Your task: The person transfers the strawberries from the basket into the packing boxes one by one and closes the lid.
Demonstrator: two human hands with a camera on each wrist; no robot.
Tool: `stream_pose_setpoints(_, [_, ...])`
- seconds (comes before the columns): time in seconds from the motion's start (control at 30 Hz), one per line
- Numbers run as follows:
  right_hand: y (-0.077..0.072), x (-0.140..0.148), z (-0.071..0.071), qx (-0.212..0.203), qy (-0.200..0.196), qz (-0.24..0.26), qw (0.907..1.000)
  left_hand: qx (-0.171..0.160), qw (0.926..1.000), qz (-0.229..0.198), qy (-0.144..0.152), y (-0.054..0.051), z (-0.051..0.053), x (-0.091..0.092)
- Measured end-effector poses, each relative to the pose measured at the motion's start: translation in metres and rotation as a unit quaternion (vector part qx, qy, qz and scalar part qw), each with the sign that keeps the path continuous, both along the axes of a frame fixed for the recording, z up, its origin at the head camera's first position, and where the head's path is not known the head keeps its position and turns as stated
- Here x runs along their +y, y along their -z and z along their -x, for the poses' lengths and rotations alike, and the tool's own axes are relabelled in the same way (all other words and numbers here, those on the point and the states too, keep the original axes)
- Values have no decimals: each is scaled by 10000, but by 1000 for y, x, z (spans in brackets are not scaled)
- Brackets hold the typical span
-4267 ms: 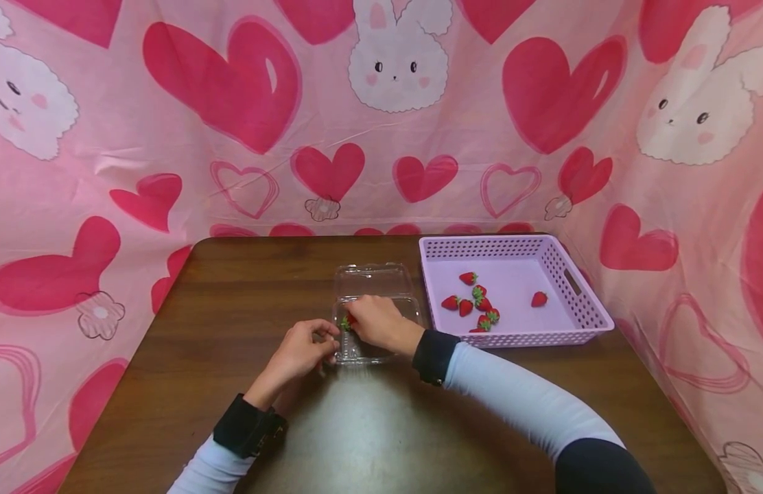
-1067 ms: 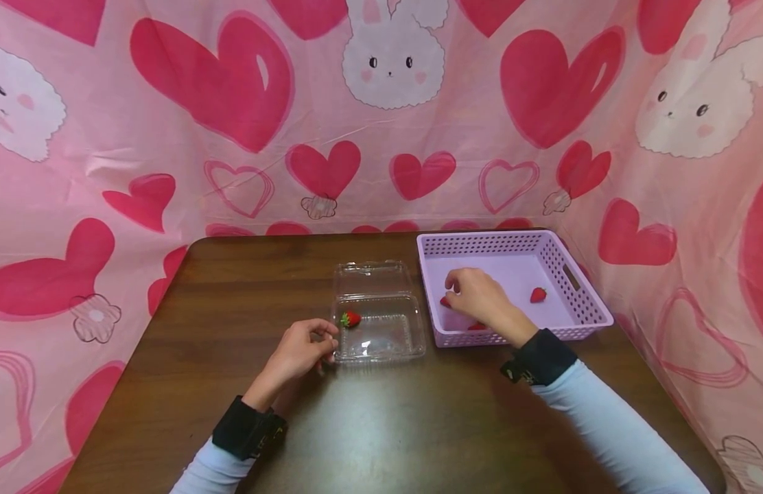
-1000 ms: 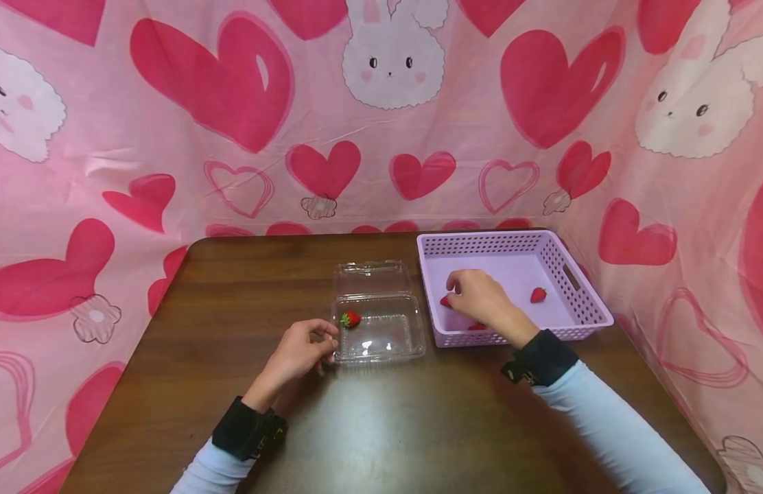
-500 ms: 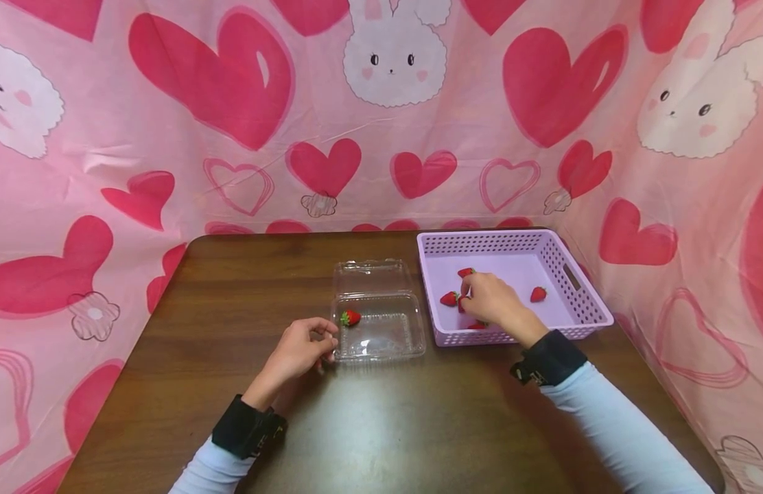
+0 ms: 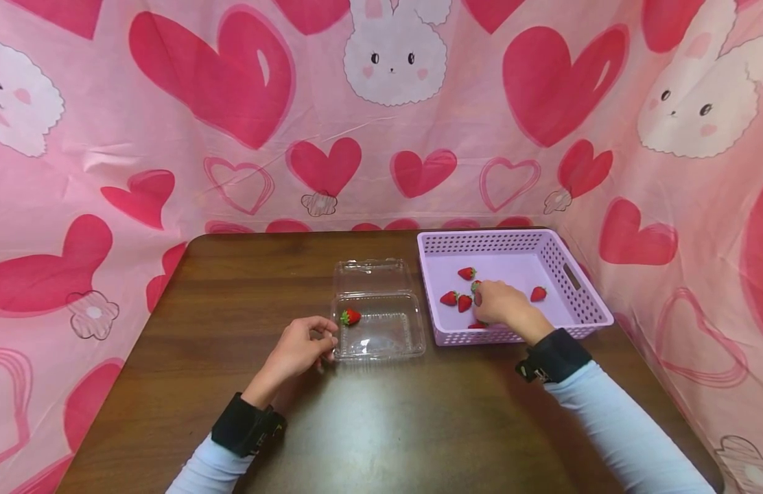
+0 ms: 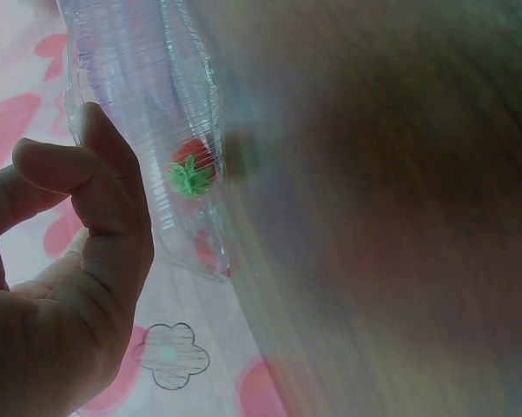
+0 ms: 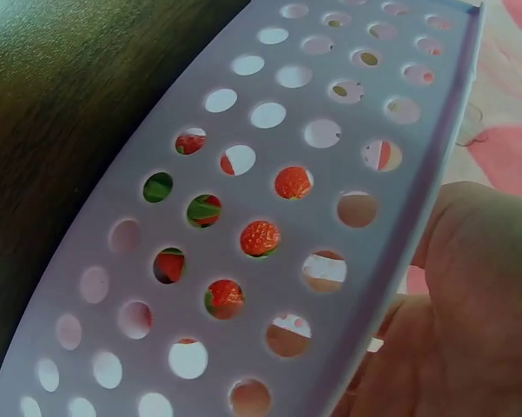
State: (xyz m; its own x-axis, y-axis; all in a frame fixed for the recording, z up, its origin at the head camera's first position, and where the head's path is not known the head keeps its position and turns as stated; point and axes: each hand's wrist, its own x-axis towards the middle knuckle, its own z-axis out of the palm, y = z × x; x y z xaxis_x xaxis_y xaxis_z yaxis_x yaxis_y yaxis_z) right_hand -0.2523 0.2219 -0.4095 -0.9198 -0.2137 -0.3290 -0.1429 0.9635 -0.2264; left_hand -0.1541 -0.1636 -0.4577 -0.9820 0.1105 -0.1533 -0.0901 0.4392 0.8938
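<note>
1. Fingers, right hand [image 5: 501, 305]: bent downward at the nearest strawberry [image 5: 475, 286]. The fingertips are hidden; whether they grasp the fruit or are free of it cannot be told. Fingers, left hand [image 5: 300, 346]: loosely bent, holding nothing.
2. Clock reference: head view, 12 o'clock pointing away from the person.
3. Location: the nearest strawberry lies in the lilac basket [image 5: 514, 264], toward 9 o'clock, partly covered by the right hand.
4. Handling (judged): light, small, possibly soft and easily bruised; the red surface may slip. Take hold with thumb and forefinger across the widest part, below the green cap. Avoid lifting by the leaves, which may bend or tear.
5. Other fruit in the basket: upper strawberry [image 5: 466, 273] at 10 o'clock; paired strawberries [image 5: 449, 298] between 8 and 9; front strawberry [image 5: 477, 326] at 7, partly behind the near wall; lone strawberry [image 5: 538, 293] at 3.
6. Transparent container [image 5: 388, 334]: beside the basket, toward 8 o'clock; lid [image 5: 374, 278] open at 12. Packed strawberry [image 5: 350, 317] inside, between 9 and 10. The walls look thin and flexible; hold by the rim. The left hand is at its 9 o'clock edge; contact is uncertain.
7. Support: brown table [image 5: 369, 439].
</note>
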Motion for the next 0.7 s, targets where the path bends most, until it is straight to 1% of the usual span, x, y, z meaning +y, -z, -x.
stream_pose_setpoints(0.17, [3,3,1,-211,149,-150,9996,14,10000,9,7,0,0,0])
stream_pose_setpoints(0.4, [4,3,1,-209,304,-174,9992,1,10000,29,-16,2,-1,0])
stream_pose_setpoints(0.7, [6,3,-1,-287,373,-288,9985,-1,10000,27,-31,3,0,1])
